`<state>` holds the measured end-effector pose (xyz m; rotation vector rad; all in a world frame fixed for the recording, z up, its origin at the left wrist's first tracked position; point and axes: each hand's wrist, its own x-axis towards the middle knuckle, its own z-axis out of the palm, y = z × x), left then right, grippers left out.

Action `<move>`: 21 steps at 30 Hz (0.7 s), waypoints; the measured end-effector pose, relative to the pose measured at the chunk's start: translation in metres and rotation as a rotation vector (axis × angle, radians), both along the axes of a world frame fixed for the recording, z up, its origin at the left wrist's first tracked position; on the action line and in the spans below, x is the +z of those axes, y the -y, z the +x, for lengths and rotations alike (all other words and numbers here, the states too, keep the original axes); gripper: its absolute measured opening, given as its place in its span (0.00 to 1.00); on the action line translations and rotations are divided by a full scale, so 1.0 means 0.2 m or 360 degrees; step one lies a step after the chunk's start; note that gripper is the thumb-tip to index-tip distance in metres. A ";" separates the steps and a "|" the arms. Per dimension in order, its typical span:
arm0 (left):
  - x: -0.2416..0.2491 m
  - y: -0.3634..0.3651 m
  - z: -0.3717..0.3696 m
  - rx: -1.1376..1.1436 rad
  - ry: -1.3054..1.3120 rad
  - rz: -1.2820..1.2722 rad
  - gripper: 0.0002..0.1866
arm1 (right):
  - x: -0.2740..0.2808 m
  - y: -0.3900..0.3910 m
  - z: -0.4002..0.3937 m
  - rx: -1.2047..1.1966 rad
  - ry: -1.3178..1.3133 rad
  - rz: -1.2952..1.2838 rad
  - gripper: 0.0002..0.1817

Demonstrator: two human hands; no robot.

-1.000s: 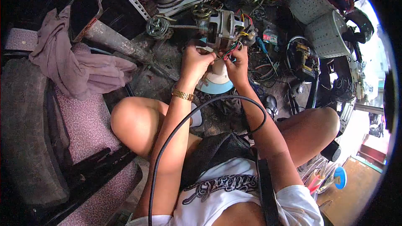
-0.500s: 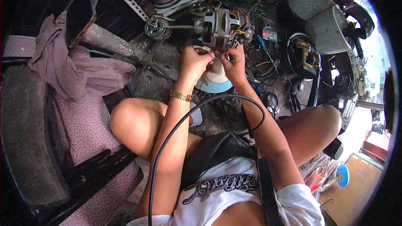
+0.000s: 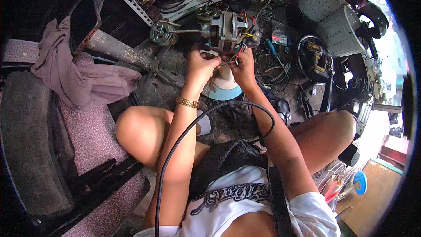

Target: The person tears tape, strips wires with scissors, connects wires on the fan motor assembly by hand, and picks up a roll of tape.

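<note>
An electric motor with a long shaft stands on a white post over a pale blue round base. A round metal part sits at the shaft's left end. Red, green and other thin wires hang from the motor's right side. Below the motor, my left hand is closed in a pinch, its fingertips near the wire ends. Close beside it, my right hand is closed on the wires. What lies between the left fingertips is too small to make out.
On the right lie a blue screwdriver, a yellow-black power drill and a perforated white basket. A rusty metal tube and a mauve cloth are on the left. A black cable loops across my forearms.
The view has shifted slightly. Both hands stay below the motor with their fingers pinched close together; little else differs.
</note>
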<state>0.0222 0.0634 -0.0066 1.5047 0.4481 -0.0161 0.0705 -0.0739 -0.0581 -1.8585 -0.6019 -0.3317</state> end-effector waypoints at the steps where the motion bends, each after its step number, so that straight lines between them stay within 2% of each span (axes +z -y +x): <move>1: 0.00 0.00 0.00 0.0000 0.0000 0.0001 0.13 | 0.01 0.00 0.00 -0.0004 -0.0003 0.0018 0.10; 13: 0.01 0.00 -0.02 0.0034 0.0017 -0.0119 0.13 | -0.02 0.02 0.03 0.0050 0.0010 -0.0132 0.09; 15: 0.00 -0.01 -0.02 -0.0052 -0.0088 -0.0136 0.13 | -0.02 0.03 0.03 0.0050 0.0005 -0.0157 0.10; 17: 0.00 -0.01 -0.02 -0.0060 -0.0096 -0.0130 0.13 | -0.01 0.05 0.02 0.0172 -0.0154 0.0027 0.15; 21: 0.01 0.00 -0.03 -0.0039 -0.0088 -0.0165 0.13 | 0.04 0.15 -0.06 0.0058 -0.0266 0.0002 0.14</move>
